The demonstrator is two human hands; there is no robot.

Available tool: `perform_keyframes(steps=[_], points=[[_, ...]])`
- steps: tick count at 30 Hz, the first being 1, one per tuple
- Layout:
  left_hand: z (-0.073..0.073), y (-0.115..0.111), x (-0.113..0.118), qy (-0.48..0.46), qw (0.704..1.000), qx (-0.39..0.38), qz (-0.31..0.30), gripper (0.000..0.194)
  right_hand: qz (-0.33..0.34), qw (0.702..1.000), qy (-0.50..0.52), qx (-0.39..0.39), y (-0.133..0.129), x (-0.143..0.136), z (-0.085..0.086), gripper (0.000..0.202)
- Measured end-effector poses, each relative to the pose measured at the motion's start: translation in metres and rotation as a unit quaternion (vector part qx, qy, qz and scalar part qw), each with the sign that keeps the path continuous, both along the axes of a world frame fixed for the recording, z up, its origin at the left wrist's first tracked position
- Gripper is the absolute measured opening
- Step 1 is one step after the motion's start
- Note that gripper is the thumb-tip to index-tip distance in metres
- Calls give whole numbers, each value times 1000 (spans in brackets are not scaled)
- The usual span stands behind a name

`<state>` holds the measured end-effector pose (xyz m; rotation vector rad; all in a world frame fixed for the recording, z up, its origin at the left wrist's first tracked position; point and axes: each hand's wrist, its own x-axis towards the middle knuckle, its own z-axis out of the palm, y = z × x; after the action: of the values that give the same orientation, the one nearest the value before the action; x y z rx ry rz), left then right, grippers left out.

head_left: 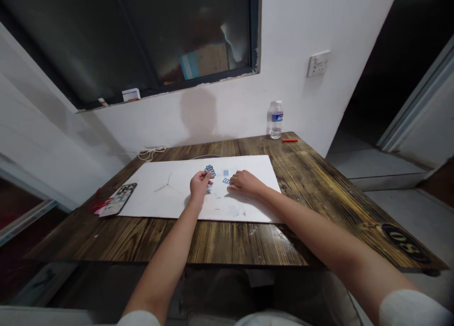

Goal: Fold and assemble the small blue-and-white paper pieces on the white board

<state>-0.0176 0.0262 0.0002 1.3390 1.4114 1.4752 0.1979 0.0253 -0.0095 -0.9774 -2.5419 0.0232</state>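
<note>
My left hand (pixel 199 185) is closed on a small stack of blue-and-white cards (pixel 210 170), pinched between thumb and fingers above a white board (pixel 142 201). Just below its fingers another bit of blue and white (pixel 209 186) shows, partly hidden. To the right, my right hand (pixel 245 182) rests low over the board, fingers curled together at the edge of a tilted blue-and-white card (pixel 226 180). A second card (pixel 226 173) lies flat on the board just behind that one. The print on the cards is too small to read.
The board lies on a dark wooden table (pixel 142 241). A phone-like slab (pixel 120 199) with red strings sits at its left end. A white cord (pixel 152 151) lies at the back left. A water bottle (pixel 276 120) and red pen (pixel 290 140) are at the back right.
</note>
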Motion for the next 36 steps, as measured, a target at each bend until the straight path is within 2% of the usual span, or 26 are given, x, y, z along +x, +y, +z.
perform_keyframes(steps=[8, 14, 18, 22, 28, 36], points=[[2, -3, 2, 2, 1000, -6, 0, 34, 23, 996, 74, 33, 4, 0, -13, 40], [2, -4, 3, 8, 1000, -4, -2, 35, 26, 999, 30, -7, 7, -1, -24, 50], [2, -4, 3, 8, 1000, -1, 2, 36, 27, 999, 14, -13, 4, -1, -21, 51], [2, -3, 2, 7, 1000, -6, 2, 34, 33, 999, 21, -6, 1, -1, -12, 43], [1, -2, 2, 2, 1000, -10, 0, 33, -16, 1000, 25, -2, -2, -3, -6, 20], [-1, -1, 2, 3, 1000, -9, -2, 34, -89, 995, 50, -16, 5, -1, -12, 25]])
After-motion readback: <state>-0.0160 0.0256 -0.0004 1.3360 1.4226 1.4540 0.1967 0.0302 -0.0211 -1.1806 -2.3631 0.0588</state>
